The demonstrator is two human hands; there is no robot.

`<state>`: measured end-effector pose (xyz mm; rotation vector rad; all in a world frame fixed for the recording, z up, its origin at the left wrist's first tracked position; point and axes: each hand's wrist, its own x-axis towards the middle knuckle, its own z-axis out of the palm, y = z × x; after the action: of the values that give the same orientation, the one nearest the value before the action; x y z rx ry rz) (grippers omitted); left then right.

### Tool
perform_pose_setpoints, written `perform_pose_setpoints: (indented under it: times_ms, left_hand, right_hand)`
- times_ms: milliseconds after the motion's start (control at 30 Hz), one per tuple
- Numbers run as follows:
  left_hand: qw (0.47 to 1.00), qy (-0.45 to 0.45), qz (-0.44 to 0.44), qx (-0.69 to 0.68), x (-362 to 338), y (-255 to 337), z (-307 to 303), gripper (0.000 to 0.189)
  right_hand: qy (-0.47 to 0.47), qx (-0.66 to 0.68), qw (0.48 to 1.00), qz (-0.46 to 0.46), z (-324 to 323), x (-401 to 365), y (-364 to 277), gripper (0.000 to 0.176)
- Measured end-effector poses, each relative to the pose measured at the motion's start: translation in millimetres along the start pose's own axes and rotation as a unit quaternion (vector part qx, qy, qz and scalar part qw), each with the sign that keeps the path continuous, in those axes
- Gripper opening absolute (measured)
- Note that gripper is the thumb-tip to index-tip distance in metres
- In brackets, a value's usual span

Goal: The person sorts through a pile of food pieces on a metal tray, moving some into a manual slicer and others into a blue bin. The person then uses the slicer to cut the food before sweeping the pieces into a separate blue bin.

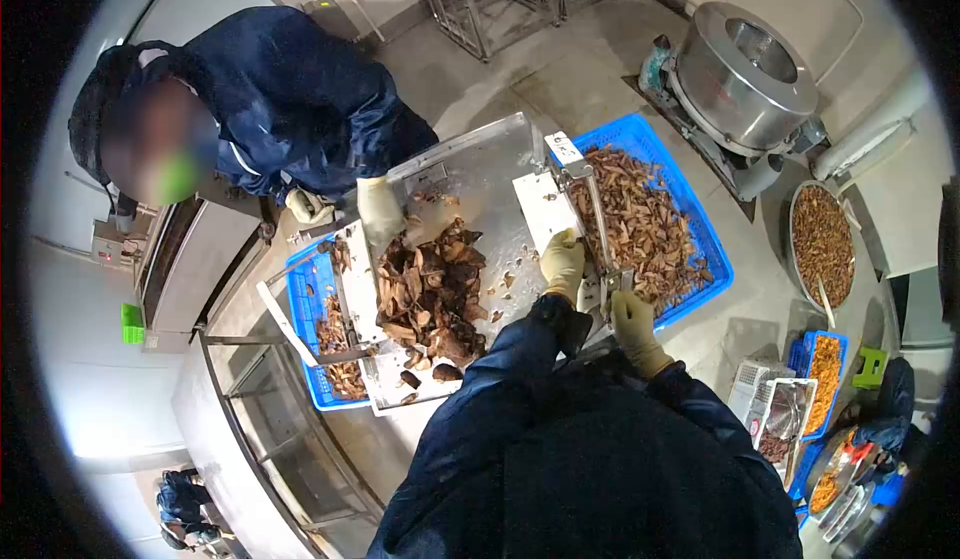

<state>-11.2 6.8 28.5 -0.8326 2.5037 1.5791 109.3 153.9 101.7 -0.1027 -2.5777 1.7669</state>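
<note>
My left hand (562, 264), in a pale glove, presses down on the white cutting board (543, 211) beside a hinged metal cutter blade (599, 221). Its fingers are drawn together, and whatever they hold is hidden. Just to the right, my right hand (638, 331), also gloved, is closed round the handle end of the blade. Dark brown slices (640, 224) fill a blue crate (705, 224) beyond the blade. Left of my board, a heap of larger dark brown pieces (430, 284) lies on the metal table (505, 159).
A co-worker's gloved hand (380, 211) touches the heap from across the table, near a second cutter (288, 324) and another blue crate (325, 394). A round steel machine (745, 79) stands on the floor, with a wide pan of pieces (822, 244) near it.
</note>
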Motion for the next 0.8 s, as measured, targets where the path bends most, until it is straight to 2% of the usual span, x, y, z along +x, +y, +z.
perform_pose_setpoints:
  times_ms: [100,167,267,367,400,500,533,633,667,767,800]
  left_hand:
    - [1.0,0.009,0.023,0.018,3.5,-6.7,1.4,0.04]
    - [0.999,0.011,0.017,0.029,8.4,-12.6,8.2,0.04]
    - [0.999,0.014,0.011,0.032,-1.2,-5.1,6.8,0.041]
    - [0.999,-0.029,-0.01,0.019,4.6,-5.5,4.7,0.043]
    - [1.0,-0.011,0.005,0.021,2.5,-6.8,5.7,0.04]
    - [0.998,-0.023,0.0,0.063,-7.5,16.1,-7.5,0.04]
    - [0.998,-0.017,0.013,0.065,-6.0,12.7,-5.5,0.039]
    - [0.999,-0.005,0.004,0.044,-12.5,14.0,-4.8,0.039]
    - [0.995,-0.008,0.021,0.096,0.9,-1.1,1.8,0.038]
    - [0.999,-0.029,0.003,0.045,1.3,-0.5,1.4,0.039]
    - [0.999,-0.035,-0.003,0.029,-3.0,6.9,-2.8,0.041]
  right_hand:
    - [-0.031,0.077,0.995,0.05,-0.3,4.3,-4.3,0.038]
    - [-0.006,0.113,0.992,0.056,3.2,11.0,-9.2,0.036]
    - [-0.033,0.094,0.993,0.065,-19.5,17.7,-77.4,0.034]
    - [-0.013,0.074,0.997,0.035,-8.2,3.2,-35.4,0.041]
    - [0.009,0.019,1.0,-0.011,6.2,-0.8,18.6,0.042]
    - [-0.022,0.108,0.99,0.088,-6.0,1.1,-28.0,0.04]
    - [-0.006,0.052,0.999,0.005,-10.5,6.4,-38.0,0.039]
    - [0.018,0.069,0.996,-0.061,-15.2,19.5,-74.1,0.039]
    - [-0.021,0.093,0.994,0.051,-16.8,15.3,-69.1,0.036]
    - [-0.008,0.085,0.996,0.033,2.4,-3.0,1.3,0.038]
    - [0.008,0.109,0.993,0.043,5.3,-3.8,1.0,0.04]
